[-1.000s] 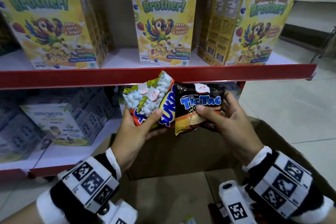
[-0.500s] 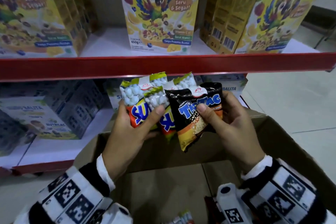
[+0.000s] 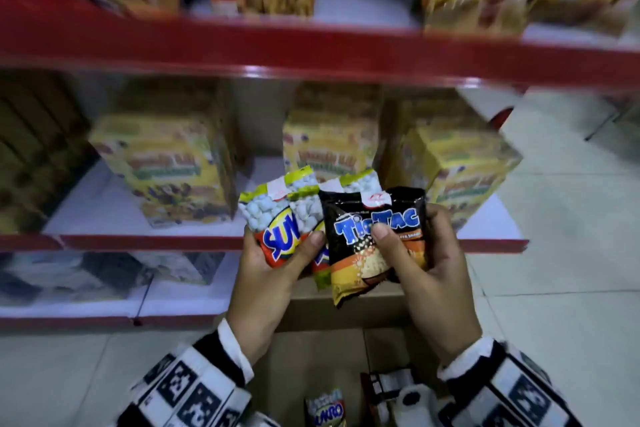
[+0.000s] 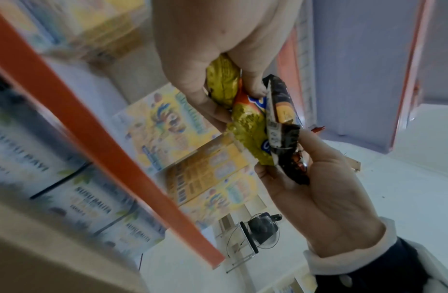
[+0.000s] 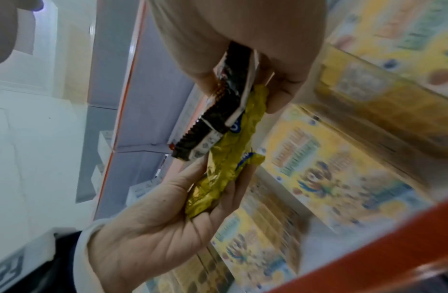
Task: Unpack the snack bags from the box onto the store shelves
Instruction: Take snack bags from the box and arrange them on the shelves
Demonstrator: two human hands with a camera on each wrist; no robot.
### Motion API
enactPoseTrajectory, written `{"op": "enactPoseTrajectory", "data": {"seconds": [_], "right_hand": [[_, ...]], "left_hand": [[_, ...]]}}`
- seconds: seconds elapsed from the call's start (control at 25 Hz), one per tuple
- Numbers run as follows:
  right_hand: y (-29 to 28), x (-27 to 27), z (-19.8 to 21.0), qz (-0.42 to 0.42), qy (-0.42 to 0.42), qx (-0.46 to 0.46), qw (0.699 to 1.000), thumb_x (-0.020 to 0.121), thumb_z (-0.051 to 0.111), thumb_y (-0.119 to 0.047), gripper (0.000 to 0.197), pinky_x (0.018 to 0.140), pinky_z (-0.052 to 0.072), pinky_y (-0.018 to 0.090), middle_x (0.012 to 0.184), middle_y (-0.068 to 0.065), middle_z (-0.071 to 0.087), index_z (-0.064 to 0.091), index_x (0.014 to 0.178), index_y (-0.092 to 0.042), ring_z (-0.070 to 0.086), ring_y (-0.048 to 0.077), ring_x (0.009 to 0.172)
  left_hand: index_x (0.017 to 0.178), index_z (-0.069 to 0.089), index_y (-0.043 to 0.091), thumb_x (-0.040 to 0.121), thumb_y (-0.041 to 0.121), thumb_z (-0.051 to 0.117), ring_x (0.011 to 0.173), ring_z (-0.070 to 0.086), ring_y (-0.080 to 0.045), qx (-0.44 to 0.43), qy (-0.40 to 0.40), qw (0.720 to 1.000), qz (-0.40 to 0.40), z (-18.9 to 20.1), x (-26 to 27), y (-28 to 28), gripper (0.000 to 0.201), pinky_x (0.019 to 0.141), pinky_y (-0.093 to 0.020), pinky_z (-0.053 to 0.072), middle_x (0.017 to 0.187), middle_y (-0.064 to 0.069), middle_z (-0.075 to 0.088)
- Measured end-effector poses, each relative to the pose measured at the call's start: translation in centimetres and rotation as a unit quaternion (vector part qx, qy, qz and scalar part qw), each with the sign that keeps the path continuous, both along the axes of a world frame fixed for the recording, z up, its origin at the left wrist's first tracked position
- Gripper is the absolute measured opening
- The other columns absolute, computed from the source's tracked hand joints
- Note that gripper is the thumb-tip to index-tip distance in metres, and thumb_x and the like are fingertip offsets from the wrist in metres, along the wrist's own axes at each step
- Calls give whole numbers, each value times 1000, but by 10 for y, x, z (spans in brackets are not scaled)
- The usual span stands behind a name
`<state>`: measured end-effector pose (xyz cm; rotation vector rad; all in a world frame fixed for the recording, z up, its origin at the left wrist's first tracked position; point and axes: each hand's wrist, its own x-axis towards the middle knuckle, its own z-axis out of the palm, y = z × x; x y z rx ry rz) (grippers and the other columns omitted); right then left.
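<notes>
In the head view my left hand point(image 3: 280, 248) grips two orange-and-green Sukro bags point(image 3: 277, 218) of white coated nuts, thumb across their fronts. Overlapping them on the right is a black Tic Tac bag point(image 3: 367, 243), pinched by my right hand point(image 3: 408, 236) with the thumb on its front. Both hands are raised in front of the cereal shelf point(image 3: 145, 224). The left wrist view shows the bags' gold backs point(image 4: 245, 126) edge-on against the black bag point(image 4: 283, 128). In the right wrist view the black bag point(image 5: 218, 115) lies against the gold one point(image 5: 225, 168).
The open cardboard box point(image 3: 346, 310) stands on the floor below my hands, with another Sukro bag point(image 3: 325, 409) inside. Yellow cereal boxes point(image 3: 173, 170) fill the middle shelf. A red-edged upper shelf point(image 3: 311, 52) carries snack boxes. White tiled floor lies to the right.
Both hands have risen with their bags from just above the box to the cereal shelf's height. The view has tilted up, showing a higher shelf, and the box has dropped low.
</notes>
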<state>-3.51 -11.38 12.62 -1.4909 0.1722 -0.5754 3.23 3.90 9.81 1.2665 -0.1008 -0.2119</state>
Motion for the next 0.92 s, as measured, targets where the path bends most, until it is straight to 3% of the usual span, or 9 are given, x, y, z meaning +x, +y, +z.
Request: {"op": "enactPoseTrajectory", "data": {"seconds": [0.16, 0.24, 0.32, 0.44, 0.52, 0.64, 0.72, 0.84, 0.92], "right_hand": [[15, -5, 150, 15, -29, -45, 998, 79, 68, -26, 21, 68, 54, 19, 91, -5, 71, 58, 97, -26, 69, 9, 83], [19, -1, 222, 33, -46, -56, 997, 80, 67, -24, 24, 69, 54, 19, 95, -4, 72, 58, 102, -26, 70, 10, 86], [25, 5, 280, 56, -59, -59, 995, 80, 67, -25, 28, 71, 56, 23, 100, -2, 71, 57, 106, -25, 70, 13, 90], [36, 18, 363, 56, -75, -76, 993, 77, 69, -31, 27, 71, 57, 27, 98, -6, 69, 57, 101, -33, 69, 13, 90], [47, 27, 411, 48, -93, -101, 989, 77, 68, -36, 24, 71, 58, 32, 96, -7, 68, 56, 98, -38, 68, 13, 88], [57, 36, 454, 49, -111, -141, 982, 79, 65, -42, 25, 67, 55, 32, 94, -6, 68, 55, 101, -38, 68, 15, 84], [59, 38, 474, 56, -114, -150, 981, 79, 67, -40, 26, 67, 54, 29, 91, -6, 69, 56, 102, -33, 68, 12, 82], [52, 37, 501, 48, -97, -196, 975, 75, 76, -34, 25, 75, 54, 34, 94, -1, 67, 61, 94, -28, 65, 16, 88], [43, 37, 520, 44, -82, -223, 970, 74, 78, -29, 23, 74, 53, 29, 94, 0, 65, 62, 90, -28, 64, 14, 87]], "left_hand": [[127, 53, 13, 63, 37, 82, 104, 68, -24, 16, -24, 999, -16, 142, -4, 23, 74, 93, -52, 51, 114, -6, 70], [124, 54, 17, 61, 37, 82, 100, 70, -23, 8, -37, 999, -17, 211, 0, 32, 71, 85, -46, 56, 111, -5, 72], [123, 53, 23, 60, 34, 78, 95, 71, -21, -7, -53, 999, -10, 268, 4, 39, 69, 72, -36, 60, 109, -2, 72], [126, 51, 20, 60, 29, 78, 98, 70, -26, -17, -91, 996, 6, 352, 16, 51, 72, 77, -43, 58, 110, -4, 72], [123, 51, 18, 58, 28, 79, 92, 72, -23, -15, -117, 993, 26, 403, 26, 61, 71, 70, -37, 59, 104, -2, 74], [116, 51, 17, 61, 23, 77, 68, 72, -15, -9, -143, 989, 35, 449, 35, 72, 61, 48, -25, 54, 89, 2, 75], [117, 51, 19, 61, 23, 77, 72, 73, -15, -8, -153, 987, 51, 471, 36, 77, 62, 51, -28, 56, 91, 3, 75], [120, 49, 25, 63, 24, 79, 86, 72, -20, 9, -156, 985, 68, 492, 32, 83, 64, 66, -42, 60, 102, 0, 74], [123, 47, 25, 69, 19, 78, 89, 72, -21, 12, -160, 984, 83, 499, 29, 86, 62, 64, -38, 60, 107, -1, 72]]}}
